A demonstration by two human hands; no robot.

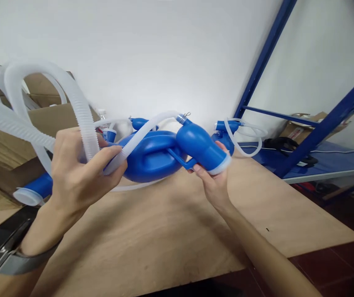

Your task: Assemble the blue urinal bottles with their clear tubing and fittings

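My left hand (82,169) pinches a translucent corrugated hose (138,142) between thumb and fingers, left of a blue plastic float-like body (153,159). The hose arches over to a metal clip (183,117) on the narrow end of a blue bulb-shaped part (200,144). My right hand (215,181) is wrapped round that part's lower end, beside its pale cap, with the thumb near a blue handle. The blue body hangs between my hands above the wooden table (164,231). A thicker corrugated hose (82,111) loops up over my left hand.
Cardboard boxes (51,119) and another capped blue part (42,186) are at the left. Behind, near the white wall, stand more blue parts with hoses (228,126). A blue metal shelf (313,159) rises at the right, holding a box and black items.
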